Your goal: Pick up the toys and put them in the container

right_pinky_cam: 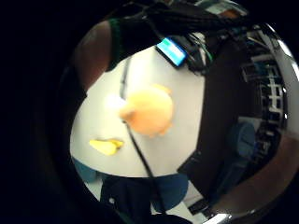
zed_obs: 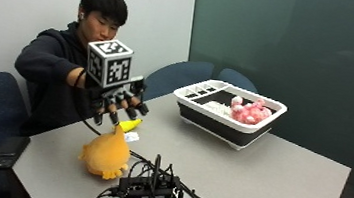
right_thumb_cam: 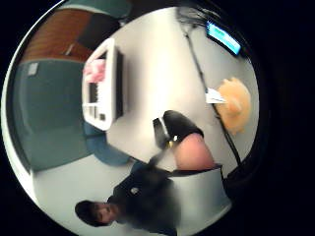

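- A person in a dark hoodie is sitting at the grey worktop (zed_obs: 275, 180), reaching the gloved right hand (zed_obs: 117, 103) out over it.
- The hand is hovering in the air with its fingers spread and pointing down, holding nothing.
- An orange plush (zed_obs: 107, 155) is lying on the worktop just below the fingertips, apart from them; a white tag (zed_obs: 132, 136) is showing beside it.
- The little finger side palm view is looking straight down on the orange plush (right_pinky_cam: 148, 111), with a cable running under it.
- A yellow toy (zed_obs: 130, 124) is lying on the worktop just beyond the plush, near the person; the palm view is showing the yellow toy (right_pinky_cam: 107, 145) well clear of the plush.
- A white-rimmed, dark-walled container (zed_obs: 227, 121) is standing farther along the worktop, well apart from the hand, with a pink plush (zed_obs: 250, 111) already sitting inside it.
- The thumb side palm view is showing the container (right_thumb_cam: 105, 83) and, beside the cable, the orange plush (right_thumb_cam: 236, 103).
- A black box with cables (zed_obs: 150, 192) is sitting at the near edge of the worktop.
- A dark phone (zed_obs: 5, 151) is lying at the worktop's corner.
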{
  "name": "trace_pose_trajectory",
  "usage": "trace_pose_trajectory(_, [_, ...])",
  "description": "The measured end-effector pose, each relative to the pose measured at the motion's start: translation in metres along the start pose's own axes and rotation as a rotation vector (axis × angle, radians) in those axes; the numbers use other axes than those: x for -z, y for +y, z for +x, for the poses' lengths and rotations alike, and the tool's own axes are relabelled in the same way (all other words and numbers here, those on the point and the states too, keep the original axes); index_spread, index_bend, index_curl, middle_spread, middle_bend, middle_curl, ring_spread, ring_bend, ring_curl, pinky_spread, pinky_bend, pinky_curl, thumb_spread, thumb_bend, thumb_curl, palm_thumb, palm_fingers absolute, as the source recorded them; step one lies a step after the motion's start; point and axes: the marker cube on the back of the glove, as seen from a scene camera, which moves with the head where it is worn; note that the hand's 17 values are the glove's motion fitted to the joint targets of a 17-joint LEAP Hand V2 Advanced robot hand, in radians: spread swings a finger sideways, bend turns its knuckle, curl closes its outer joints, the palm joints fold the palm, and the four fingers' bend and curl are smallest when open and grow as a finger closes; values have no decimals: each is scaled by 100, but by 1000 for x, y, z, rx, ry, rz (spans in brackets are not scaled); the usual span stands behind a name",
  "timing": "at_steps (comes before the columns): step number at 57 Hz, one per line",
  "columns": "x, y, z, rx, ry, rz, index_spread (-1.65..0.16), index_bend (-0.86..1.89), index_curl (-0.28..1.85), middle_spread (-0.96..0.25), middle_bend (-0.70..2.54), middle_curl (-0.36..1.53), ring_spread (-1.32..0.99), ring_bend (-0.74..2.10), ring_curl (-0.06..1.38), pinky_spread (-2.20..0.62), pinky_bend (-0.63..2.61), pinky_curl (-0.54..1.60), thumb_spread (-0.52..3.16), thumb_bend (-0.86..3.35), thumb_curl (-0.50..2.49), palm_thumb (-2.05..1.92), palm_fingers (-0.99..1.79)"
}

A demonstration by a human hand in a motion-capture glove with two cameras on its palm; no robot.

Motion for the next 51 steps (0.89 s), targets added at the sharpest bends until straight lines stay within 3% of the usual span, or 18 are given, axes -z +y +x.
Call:
trace_pose_trajectory(10, [-74, -7, 41, -149, -50, -176, -28, 13, 33, 2, 7, 26, 5, 23, 19, 8, 107, 31, 133, -3, 37, 9, -22])
trace_pose_trajectory(18, [-112, -9, 52, -166, -99, -230, -29, 13, 31, 4, 5, 20, 7, 25, 21, 9, 120, 34, 131, -1, 35, 8, -18])
trace_pose_trajectory(30, [-128, -22, 60, -130, -136, -23, -30, 16, 30, 2, 18, 19, 4, 72, 32, -3, 122, 34, 138, 12, 41, 37, 24])
trace_pose_trajectory(34, [-132, -26, 61, -107, -154, 86, -28, 11, 29, -1, 30, 23, -9, 94, 38, -18, 123, 34, 141, 19, 46, 50, 61])
trace_pose_trajectory(40, [-127, -34, 57, -98, -180, 214, -29, 22, 32, -8, 46, 29, -24, 111, 46, -28, 136, 40, 121, 25, 58, 71, 91])
trace_pose_trajectory(45, [-116, -38, 47, -84, -202, 244, -34, 36, 38, -15, 65, 37, -33, 124, 53, -32, 130, 42, 109, 24, 65, 73, 105])
trace_pose_trajectory(51, [-88, -34, 26, -44, -259, 268, -38, 52, 50, -22, 86, 48, -39, 135, 63, -35, 128, 46, 97, 26, 74, 75, 101])
